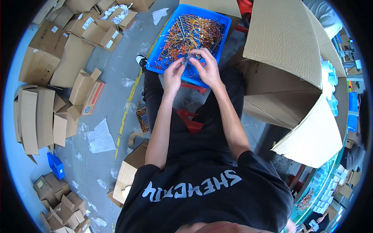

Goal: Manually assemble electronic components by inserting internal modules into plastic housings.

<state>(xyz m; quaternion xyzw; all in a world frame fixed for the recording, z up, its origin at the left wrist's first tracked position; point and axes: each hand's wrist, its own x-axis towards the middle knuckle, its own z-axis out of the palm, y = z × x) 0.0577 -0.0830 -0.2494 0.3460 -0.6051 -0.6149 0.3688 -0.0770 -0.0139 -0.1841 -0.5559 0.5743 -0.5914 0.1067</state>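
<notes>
A blue plastic tray (222, 17) sits in front of me, filled with a tangle of thin wires (206, 29) in orange, yellow and red, with small blue parts among them. Over the tray's near end, my left hand (173, 75) and my right hand (210, 69) meet, fingertips close together. Between them is a small dark blue-grey part (185, 62), pinched by both hands. It is too small to tell its kind, and the fingers hide some of it.
A large open cardboard box (279, 85) stands close on my right, its flaps reaching toward me. Several cartons (42, 50) are piled at the left. Plastic scraps (101, 136) litter the grey floor beside a yellow line. A small box (142, 118) of parts lies by my left leg.
</notes>
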